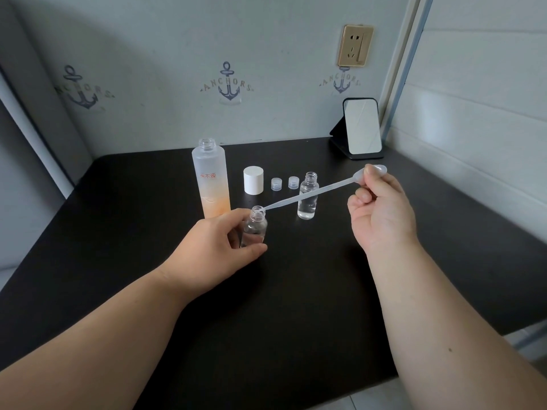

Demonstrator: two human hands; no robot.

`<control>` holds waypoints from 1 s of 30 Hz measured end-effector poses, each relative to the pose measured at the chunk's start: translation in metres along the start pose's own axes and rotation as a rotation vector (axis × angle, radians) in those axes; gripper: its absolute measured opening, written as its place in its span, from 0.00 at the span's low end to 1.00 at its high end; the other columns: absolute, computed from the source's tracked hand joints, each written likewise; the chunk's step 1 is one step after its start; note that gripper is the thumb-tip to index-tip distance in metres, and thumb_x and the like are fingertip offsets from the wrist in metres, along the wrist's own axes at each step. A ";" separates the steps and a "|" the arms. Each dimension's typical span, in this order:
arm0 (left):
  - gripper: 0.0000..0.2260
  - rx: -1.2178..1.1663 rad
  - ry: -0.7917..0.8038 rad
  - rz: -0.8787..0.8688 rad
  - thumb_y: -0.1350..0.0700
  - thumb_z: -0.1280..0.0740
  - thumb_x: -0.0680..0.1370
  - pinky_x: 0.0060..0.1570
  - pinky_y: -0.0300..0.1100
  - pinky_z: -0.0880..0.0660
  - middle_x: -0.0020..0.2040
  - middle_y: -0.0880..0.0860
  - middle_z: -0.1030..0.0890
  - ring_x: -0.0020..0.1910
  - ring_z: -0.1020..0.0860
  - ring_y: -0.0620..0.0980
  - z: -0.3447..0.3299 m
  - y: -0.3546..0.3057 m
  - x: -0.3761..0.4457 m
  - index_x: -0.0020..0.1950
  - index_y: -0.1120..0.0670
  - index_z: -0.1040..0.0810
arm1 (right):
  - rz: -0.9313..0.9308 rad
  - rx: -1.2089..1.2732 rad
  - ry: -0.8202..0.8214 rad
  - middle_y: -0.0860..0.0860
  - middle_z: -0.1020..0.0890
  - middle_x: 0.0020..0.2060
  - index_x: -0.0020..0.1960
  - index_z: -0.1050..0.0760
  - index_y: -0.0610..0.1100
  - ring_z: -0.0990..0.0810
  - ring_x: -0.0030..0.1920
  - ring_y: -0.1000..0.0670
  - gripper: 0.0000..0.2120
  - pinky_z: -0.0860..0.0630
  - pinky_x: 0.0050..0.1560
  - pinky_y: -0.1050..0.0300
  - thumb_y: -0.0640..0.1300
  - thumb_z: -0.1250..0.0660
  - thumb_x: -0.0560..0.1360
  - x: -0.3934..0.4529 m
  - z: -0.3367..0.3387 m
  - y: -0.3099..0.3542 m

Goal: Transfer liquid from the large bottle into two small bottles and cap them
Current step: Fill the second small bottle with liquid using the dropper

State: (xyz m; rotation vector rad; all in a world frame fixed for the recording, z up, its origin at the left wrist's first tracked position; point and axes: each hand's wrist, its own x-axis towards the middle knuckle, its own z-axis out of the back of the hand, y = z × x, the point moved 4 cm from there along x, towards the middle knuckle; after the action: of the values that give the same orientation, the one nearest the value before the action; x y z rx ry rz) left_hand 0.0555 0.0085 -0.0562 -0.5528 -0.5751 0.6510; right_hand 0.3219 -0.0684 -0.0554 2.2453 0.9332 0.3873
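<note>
Left hand (217, 242) wrapped around a small clear bottle (255, 227) standing on the black desk (118, 202), thumb at the front, fingers behind the glass, a little clear liquid visible inside. Right hand (381, 214) raised at 3 o'clock from that bottle, thumb and fingers pinching the bulb of a translucent pipette (310, 194). Pipette slanted down toward 8 o'clock, tip resting inside the open mouth of the held bottle. Second small bottle (307, 199) upright and uncapped at 2 o'clock from the held one, about half full of clear liquid, crossed in view by the pipette stem, untouched by either hand. Large frosted bottle (211, 179), open-necked, with orange tint toward its base, standing just behind the left hand at 11 o'clock from the held bottle. White cylindrical cap (253, 179) beside it at 12 o'clock, then two small clear caps (276, 184) (293, 182) in a row between the white cap and the second small bottle, all clear of both hands. Folding mirror (362, 128) propped at the desk's far right corner, at 12 o'clock from the right hand. Wall socket (355, 45) above it on the anchor-patterned wall.
</note>
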 end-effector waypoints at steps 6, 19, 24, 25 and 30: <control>0.13 -0.003 0.015 0.039 0.42 0.24 0.71 0.40 0.26 0.29 0.44 0.31 0.22 0.45 0.22 0.36 -0.001 -0.002 0.001 0.48 0.34 0.26 | -0.044 0.036 -0.046 0.50 0.16 0.37 0.41 0.16 0.44 0.28 0.29 0.55 0.08 0.30 0.34 0.64 0.40 0.29 0.79 -0.001 0.000 -0.002; 0.15 -0.269 -0.402 0.000 0.37 0.38 0.79 0.37 0.40 0.25 0.41 0.45 0.18 0.35 0.22 0.44 0.021 -0.003 -0.010 0.48 0.45 0.19 | -0.085 0.077 -0.010 0.51 0.16 0.37 0.33 0.14 0.48 0.26 0.30 0.55 0.16 0.28 0.33 0.63 0.42 0.29 0.79 0.000 0.000 -0.004; 0.10 -0.323 -0.672 0.188 0.47 0.34 0.74 0.43 0.37 0.27 0.47 0.42 0.24 0.45 0.24 0.38 0.034 0.011 -0.008 0.55 0.40 0.28 | -0.091 0.109 0.001 0.49 0.15 0.38 0.34 0.14 0.47 0.20 0.33 0.53 0.14 0.25 0.35 0.62 0.40 0.28 0.78 -0.001 -0.001 -0.004; 0.16 -0.341 -0.648 0.216 0.49 0.32 0.72 0.44 0.35 0.28 0.50 0.43 0.24 0.47 0.24 0.38 0.033 0.016 -0.006 0.58 0.41 0.29 | -0.095 0.118 0.000 0.49 0.15 0.39 0.35 0.14 0.46 0.20 0.33 0.53 0.13 0.25 0.35 0.62 0.40 0.28 0.77 -0.002 0.000 -0.004; 0.28 -0.354 -0.436 0.297 0.51 0.27 0.74 0.41 0.28 0.27 0.56 0.37 0.24 0.52 0.25 0.26 0.018 0.028 0.005 0.71 0.42 0.33 | -0.096 0.131 0.005 0.49 0.14 0.39 0.36 0.13 0.45 0.19 0.34 0.52 0.12 0.24 0.36 0.61 0.39 0.28 0.77 -0.002 -0.001 -0.005</control>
State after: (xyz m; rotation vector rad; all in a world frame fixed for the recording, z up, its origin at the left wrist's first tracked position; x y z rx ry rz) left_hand 0.0365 0.0359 -0.0590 -0.8454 -1.0414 0.9703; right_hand 0.3176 -0.0666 -0.0580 2.3069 1.0922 0.2968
